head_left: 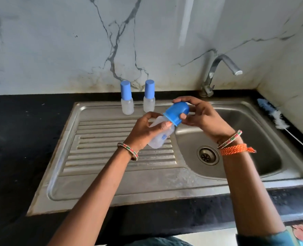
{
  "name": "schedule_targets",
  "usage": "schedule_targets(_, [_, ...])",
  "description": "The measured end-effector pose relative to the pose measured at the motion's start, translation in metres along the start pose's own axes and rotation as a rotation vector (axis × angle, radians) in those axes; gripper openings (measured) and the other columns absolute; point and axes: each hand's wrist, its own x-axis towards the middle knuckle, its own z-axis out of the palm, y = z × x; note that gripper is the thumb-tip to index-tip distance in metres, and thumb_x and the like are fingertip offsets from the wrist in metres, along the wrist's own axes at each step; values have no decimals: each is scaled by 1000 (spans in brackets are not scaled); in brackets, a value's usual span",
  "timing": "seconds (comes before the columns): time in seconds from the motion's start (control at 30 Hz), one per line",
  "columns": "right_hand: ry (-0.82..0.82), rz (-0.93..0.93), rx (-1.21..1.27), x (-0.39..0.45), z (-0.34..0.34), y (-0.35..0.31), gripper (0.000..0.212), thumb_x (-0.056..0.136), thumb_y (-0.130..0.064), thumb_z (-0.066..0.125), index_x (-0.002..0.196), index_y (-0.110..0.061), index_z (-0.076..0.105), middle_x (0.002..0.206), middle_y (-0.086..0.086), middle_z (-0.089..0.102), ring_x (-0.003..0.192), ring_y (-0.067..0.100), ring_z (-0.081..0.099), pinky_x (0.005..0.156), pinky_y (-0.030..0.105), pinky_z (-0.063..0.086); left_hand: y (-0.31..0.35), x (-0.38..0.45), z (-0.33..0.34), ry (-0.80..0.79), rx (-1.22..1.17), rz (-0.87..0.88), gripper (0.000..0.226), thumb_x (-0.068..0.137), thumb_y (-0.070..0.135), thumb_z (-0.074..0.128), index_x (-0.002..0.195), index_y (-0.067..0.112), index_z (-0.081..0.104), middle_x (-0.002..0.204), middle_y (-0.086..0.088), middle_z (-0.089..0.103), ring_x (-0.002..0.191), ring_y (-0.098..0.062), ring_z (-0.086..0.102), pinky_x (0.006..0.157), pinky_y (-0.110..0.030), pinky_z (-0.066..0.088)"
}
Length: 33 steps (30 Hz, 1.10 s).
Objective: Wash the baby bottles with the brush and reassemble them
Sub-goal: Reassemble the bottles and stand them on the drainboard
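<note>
A clear baby bottle (160, 134) is held in the air over the steel sink (111, 189), just above the place where the ribbed draining board (101, 148) meets the basin (253, 139). The bottle is tilted, with its top end pointing up and to the right. Its body is gripped by the left hand (145, 132), whose fingers and thumb are curled around it. A blue cap (177, 111) sits on the top end of the bottle. The cap is held by the right hand (200, 114), with the fingers bent over its rounded end and the thumb pressed to its side.

Two more baby bottles are set upright at the back edge of the sink, close to the marble wall. The left one (127, 98) and the right one (149, 96) stand just beside each other, and each is closed with a blue cap.

A bottle brush (278, 119) with blue and white bristles is laid on the black counter (22, 139) to the right of the basin. A steel tap (218, 71) is fixed behind the basin. Bangles are worn on both wrists, and an orange thread (236, 149) is tied around the right wrist.
</note>
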Motion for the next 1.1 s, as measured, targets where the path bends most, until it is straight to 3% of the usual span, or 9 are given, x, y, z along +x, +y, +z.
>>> schedule_targets(0.1, [17, 30, -22, 5, 0, -12, 41, 72, -9, 64, 111, -22, 64, 108, 1, 68, 98, 18, 63, 80, 29, 53, 12, -4, 1, 59, -13, -27, 56, 53, 44, 78, 96, 18, 53, 90, -3, 64, 66, -3, 64, 55, -20, 50])
schedule_targets(0.27, [21, 117, 155, 6, 27, 14, 43, 70, -8, 64, 101, -36, 70, 100, 3, 68, 92, 30, 58, 94, 59, 43, 11, -16, -16, 109, 192, -13, 71, 48, 59, 72, 105, 27, 44, 90, -6, 65, 76, -18, 60, 67, -33, 52])
schedule_targets(0.4, [-24, 125, 133, 22, 52, 24, 50, 74, -7, 66, 115, -35, 64, 111, 7, 67, 101, 33, 62, 89, 50, 52, -16, -19, -43, 60, 230, -45, 71, 59, 53, 77, 115, 30, 41, 97, -6, 63, 86, -17, 60, 71, -32, 52])
schedule_targets(0.5, [26, 11, -71, 62, 88, 23, 47, 79, 1, 71, 117, -24, 61, 111, 4, 64, 102, 25, 63, 79, 30, 57, -39, -6, -73, 111, 192, -18, 65, 65, 34, 81, 117, 31, 43, 108, -3, 61, 96, -7, 60, 81, -23, 50])
schedule_targets(0.57, [43, -100, -294, 98, 116, 27, 48, 77, -4, 74, 121, -19, 59, 109, -3, 62, 102, 16, 61, 87, 32, 54, -45, 9, -104, 153, 233, -28, 72, 72, 16, 80, 131, 20, 39, 115, 2, 54, 96, 11, 55, 80, -5, 41])
schedule_targets(0.63, [82, -140, -411, 140, 143, 33, 55, 76, -13, 77, 126, -13, 55, 111, 2, 62, 102, 17, 59, 90, 35, 51, -54, 22, -144, 234, 324, -63, 83, 73, 14, 80, 140, 9, 32, 123, 7, 44, 109, 7, 48, 82, 3, 31])
schedule_targets(0.8, [142, -51, -587, 240, 194, 52, 56, 77, -31, 76, 125, -12, 54, 115, 9, 62, 108, 26, 56, 92, 35, 43, -91, 40, -234, 481, 411, -151, 48, 84, 1, 64, 129, 9, 50, 127, -2, 53, 122, -18, 49, 103, -34, 41])
schedule_targets(0.93, [27, 1, -789, 290, 222, 75, 53, 81, -40, 70, 126, -18, 50, 118, 5, 60, 108, 27, 55, 91, 39, 42, -101, 58, -272, 519, 417, -129, 34, 87, -8, 53, 117, 7, 59, 114, -3, 61, 105, -12, 57, 95, -22, 47])
schedule_targets(1.1, [121, -30, -959, 305, 236, 87, 53, 83, -48, 64, 122, -16, 47, 113, 5, 58, 99, 27, 56, 84, 38, 31, -112, 75, -288, 521, 387, -85, 34, 85, -10, 53, 113, 7, 63, 112, -2, 64, 106, -11, 59, 96, -20, 46])
